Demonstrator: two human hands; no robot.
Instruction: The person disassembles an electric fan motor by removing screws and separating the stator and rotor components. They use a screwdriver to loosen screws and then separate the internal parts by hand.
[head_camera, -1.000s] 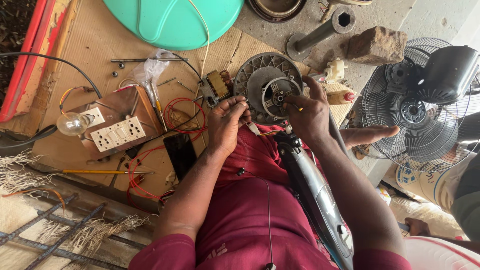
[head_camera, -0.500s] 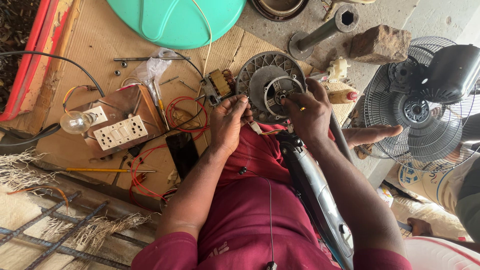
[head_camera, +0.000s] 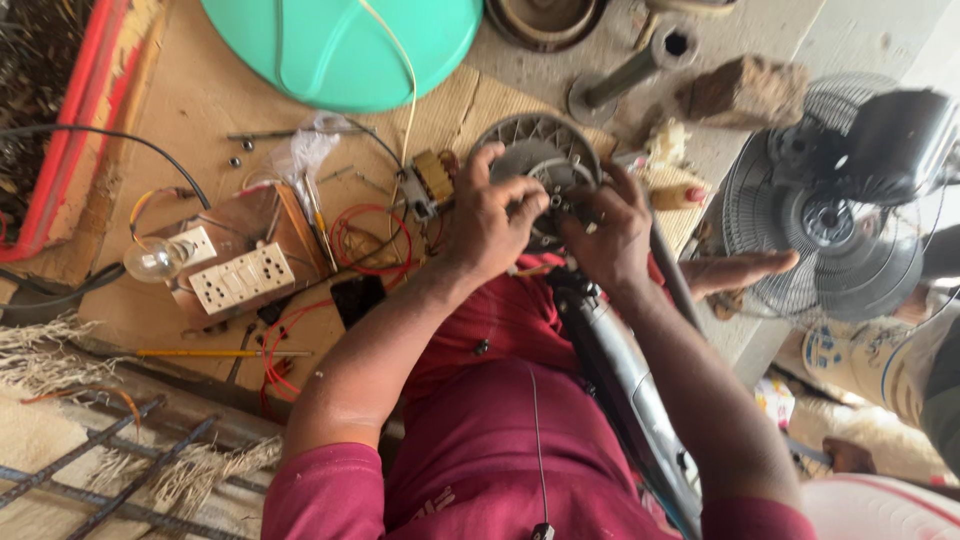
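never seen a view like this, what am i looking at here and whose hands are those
This is one picture from a camera worn on a person's head, looking down, so the arms coming up from the bottom are the wearer's own. There is no machine, just two bare hands. The left hand and right hand both grip a round grey fan motor at its middle, above the person's red-clothed lap. A long grey fan stand runs down across the lap. On the cardboard to the left lie a socket board, a light bulb, red wires and a yellow screwdriver. A turquoise tub sits at the top, and a standing fan on the right.
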